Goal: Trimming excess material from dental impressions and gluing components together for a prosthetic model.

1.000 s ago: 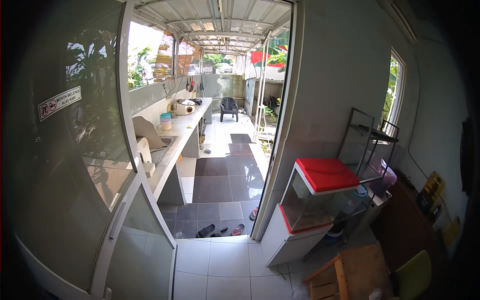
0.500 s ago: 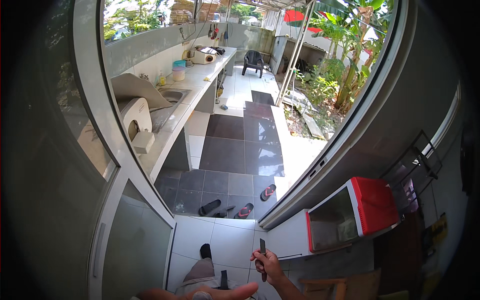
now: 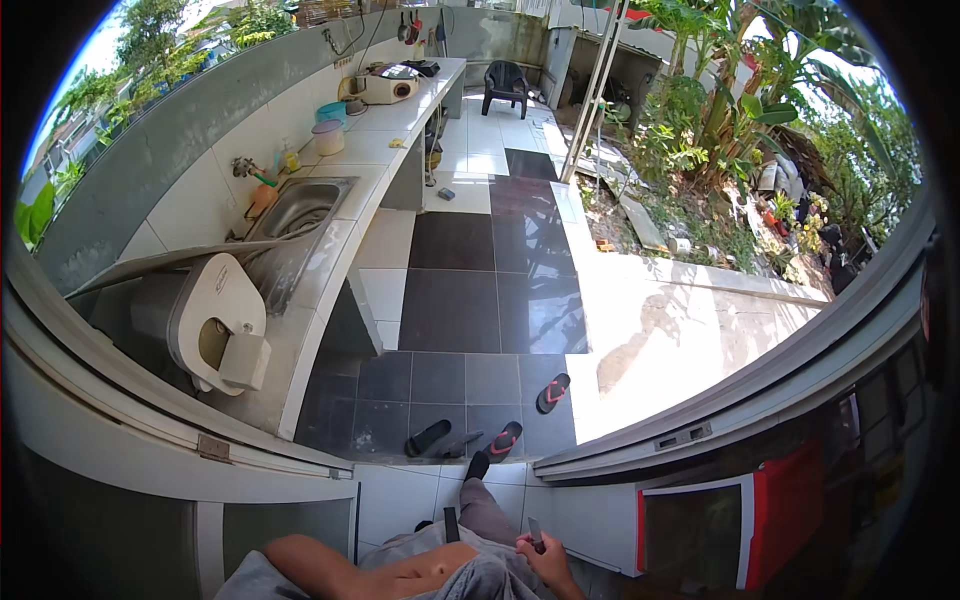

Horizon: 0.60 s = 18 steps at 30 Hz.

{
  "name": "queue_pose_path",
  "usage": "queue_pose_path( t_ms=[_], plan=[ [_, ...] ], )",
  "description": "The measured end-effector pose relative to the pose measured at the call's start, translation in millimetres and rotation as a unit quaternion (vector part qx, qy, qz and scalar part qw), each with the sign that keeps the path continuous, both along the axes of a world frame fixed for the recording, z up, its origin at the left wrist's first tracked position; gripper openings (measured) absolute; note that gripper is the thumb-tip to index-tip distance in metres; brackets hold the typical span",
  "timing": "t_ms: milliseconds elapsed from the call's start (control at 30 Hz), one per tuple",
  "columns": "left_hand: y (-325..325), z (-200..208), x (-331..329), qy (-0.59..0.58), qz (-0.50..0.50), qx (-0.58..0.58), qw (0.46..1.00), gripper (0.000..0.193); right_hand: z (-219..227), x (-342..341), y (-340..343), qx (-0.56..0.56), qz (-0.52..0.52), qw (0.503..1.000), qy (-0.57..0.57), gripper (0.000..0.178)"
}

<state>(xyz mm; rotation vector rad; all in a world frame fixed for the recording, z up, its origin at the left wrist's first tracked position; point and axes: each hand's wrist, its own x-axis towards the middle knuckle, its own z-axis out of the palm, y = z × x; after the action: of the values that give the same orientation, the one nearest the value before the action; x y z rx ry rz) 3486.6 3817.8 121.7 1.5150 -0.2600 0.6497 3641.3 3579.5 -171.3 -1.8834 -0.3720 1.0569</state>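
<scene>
Door frame (image 3: 690,437) nearer than before, right grip (image 3: 546,562) around a flat-bladed tool (image 3: 535,530), left grip (image 3: 428,572) unclear.

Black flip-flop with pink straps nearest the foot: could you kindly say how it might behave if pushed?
That black flip-flop lies flat, so it would likely slide, not roll; its open top suggests little weight.

Grey blade (image 3: 534,527), pink-strapped black flip-flops (image 3: 552,394)

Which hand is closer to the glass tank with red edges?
The right. The right hand, gripping a tool with a flat blade, is left of the tank, apart from it. The left hand is farther left, across the person's body.
</scene>
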Motion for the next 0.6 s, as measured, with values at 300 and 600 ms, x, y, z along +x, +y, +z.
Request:
queue_pose_path(
  t_ms=[300, 600],
  plan=[
    [101, 6, 123, -0.009, 0.024, -0.003, 1.000, 0.039, 76, 110, 167, 0.005, 0.344, 0.937, -0.052, 0.041],
    [214, 12, 235, -0.021, 0.016, -0.035, 0.999, 0.039, 41, 199, 282, 0.036, 0.410, 0.911, -0.039, 0.049]
  ],
)
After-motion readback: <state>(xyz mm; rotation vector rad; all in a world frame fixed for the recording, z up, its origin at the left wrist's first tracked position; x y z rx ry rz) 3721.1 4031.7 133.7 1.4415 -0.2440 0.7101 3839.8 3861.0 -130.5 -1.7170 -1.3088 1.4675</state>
